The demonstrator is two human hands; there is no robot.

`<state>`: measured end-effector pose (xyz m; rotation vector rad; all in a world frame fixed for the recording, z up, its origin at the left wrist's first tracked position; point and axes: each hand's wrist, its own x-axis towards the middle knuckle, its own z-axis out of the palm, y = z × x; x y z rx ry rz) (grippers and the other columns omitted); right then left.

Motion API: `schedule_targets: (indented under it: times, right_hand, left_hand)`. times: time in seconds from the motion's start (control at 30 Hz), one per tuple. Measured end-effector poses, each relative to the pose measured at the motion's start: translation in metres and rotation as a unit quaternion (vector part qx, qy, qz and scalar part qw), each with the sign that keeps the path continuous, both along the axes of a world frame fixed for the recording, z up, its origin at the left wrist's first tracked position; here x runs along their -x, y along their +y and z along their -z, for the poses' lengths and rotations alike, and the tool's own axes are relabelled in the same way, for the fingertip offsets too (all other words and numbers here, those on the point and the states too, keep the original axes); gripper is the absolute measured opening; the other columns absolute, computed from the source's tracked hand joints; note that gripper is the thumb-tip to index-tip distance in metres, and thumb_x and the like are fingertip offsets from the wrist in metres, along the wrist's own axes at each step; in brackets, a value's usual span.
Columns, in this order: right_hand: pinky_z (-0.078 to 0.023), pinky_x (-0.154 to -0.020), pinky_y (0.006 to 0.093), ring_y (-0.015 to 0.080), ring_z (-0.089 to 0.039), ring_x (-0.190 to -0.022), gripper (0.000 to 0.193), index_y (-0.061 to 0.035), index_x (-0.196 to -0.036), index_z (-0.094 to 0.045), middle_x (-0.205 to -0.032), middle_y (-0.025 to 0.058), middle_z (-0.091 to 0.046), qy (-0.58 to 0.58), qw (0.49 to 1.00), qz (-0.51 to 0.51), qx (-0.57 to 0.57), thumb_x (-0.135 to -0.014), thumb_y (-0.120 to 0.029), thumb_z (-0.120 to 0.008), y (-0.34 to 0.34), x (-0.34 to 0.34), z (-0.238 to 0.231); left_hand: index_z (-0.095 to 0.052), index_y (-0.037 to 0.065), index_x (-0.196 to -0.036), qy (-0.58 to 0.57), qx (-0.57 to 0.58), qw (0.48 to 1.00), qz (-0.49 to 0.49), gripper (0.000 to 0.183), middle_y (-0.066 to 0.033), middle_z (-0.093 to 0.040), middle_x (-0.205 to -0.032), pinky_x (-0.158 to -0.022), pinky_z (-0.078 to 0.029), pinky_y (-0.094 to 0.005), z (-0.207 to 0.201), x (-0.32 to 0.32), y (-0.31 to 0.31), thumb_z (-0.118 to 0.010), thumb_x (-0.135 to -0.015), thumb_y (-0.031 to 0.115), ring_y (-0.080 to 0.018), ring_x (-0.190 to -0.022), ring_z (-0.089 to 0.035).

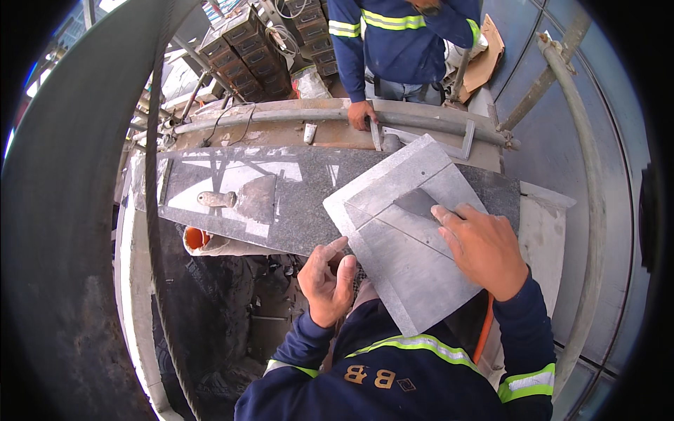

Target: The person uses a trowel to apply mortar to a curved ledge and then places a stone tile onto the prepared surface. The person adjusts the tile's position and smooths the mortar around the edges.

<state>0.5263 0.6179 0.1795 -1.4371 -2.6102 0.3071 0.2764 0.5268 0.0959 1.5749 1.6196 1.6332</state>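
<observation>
A light grey flat panel [393, 263] with thin dark lines across its face lies slanted over a dark speckled slab [309, 203] and my lap. My right hand [484, 245] is on the panel's upper right, its fingertips closed at a small dark grey flat piece [415, 202] that lies against the face. Whether that piece is a scraper or an abrasive sheet, I cannot tell. Beside the panel's left edge is my left hand [326, 281], thumb and forefinger apart, holding nothing. A wide-bladed scraper [256, 199] with a worn handle rests on the slab's left part.
Across the slab a person [400, 49] in a navy top stands with a hand on a metal square [375, 133]. A small white cup [309, 133] stands by a pipe rail [281, 116]. A rope [153, 210] hangs at left; scaffold tubes [586, 140] rise at right.
</observation>
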Motion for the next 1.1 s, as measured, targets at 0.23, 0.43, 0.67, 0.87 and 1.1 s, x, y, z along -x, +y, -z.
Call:
schedule_targets:
  times: [0.23,0.43,0.67,0.87,1.1]
  right_hand:
    - [-0.051,-0.064,0.0452,0.0297,-0.069,-0.071,0.035,-0.0115,-0.131,-0.067,-0.092,0.0099,-0.066,-0.047,0.993,-0.085,0.073,-0.097,-0.019,-0.062,-0.057,-0.014,-0.024]
    - [-0.052,-0.062,0.0429,0.0279,-0.070,-0.067,0.038,-0.0092,-0.130,-0.067,-0.091,0.0107,-0.066,-0.006,0.996,-0.084,0.012,-0.093,-0.014,-0.062,-0.026,0.024,0.001]
    - [-0.052,-0.064,0.0451,0.0291,-0.069,-0.069,0.036,-0.0105,-0.130,-0.067,-0.090,0.0100,-0.067,0.037,0.993,-0.101,-0.056,-0.095,-0.020,-0.063,-0.070,0.007,0.016]
    - [-0.052,-0.064,0.0430,0.0292,-0.069,-0.069,0.034,-0.0120,-0.130,-0.068,-0.090,0.0103,-0.067,0.001,0.996,-0.084,0.001,-0.098,-0.023,-0.063,-0.042,-0.003,0.000]
    - [-0.053,-0.065,0.0427,0.0288,-0.069,-0.069,0.029,-0.0094,-0.124,-0.071,-0.089,0.0113,-0.066,0.049,0.987,-0.084,-0.125,-0.100,-0.023,-0.061,-0.031,0.010,0.021]
  left_hand:
    - [-0.060,0.001,-0.091,-0.138,0.069,0.988,0.023,0.012,-0.0040,-0.061,-0.079,-0.060,-0.043,-0.0248,0.043,-0.010,-0.053,-0.065,-0.100,0.008,-0.0087,-0.065,-0.052]
    - [-0.049,0.002,-0.102,-0.194,0.187,0.957,0.106,0.022,-0.0007,-0.055,-0.079,-0.062,-0.044,-0.0267,0.055,-0.051,-0.085,-0.062,-0.105,0.020,-0.0071,-0.070,-0.050]
    - [-0.060,-0.003,-0.119,-0.261,0.297,0.895,0.205,0.031,-0.0001,-0.056,-0.085,-0.063,-0.044,-0.0251,0.046,-0.065,-0.096,-0.054,-0.109,0.026,-0.0081,-0.072,-0.051]
    - [-0.065,-0.003,-0.117,-0.278,0.327,0.877,0.217,0.038,0.0010,-0.058,-0.080,-0.062,-0.042,-0.0247,0.053,-0.057,-0.105,-0.054,-0.111,0.032,-0.0071,-0.068,-0.050]
    - [-0.066,-0.001,-0.104,-0.339,0.318,0.859,0.216,0.037,0.0011,-0.058,-0.081,-0.065,-0.041,-0.0243,0.055,-0.062,-0.102,-0.055,-0.110,0.033,-0.0073,-0.071,-0.050]
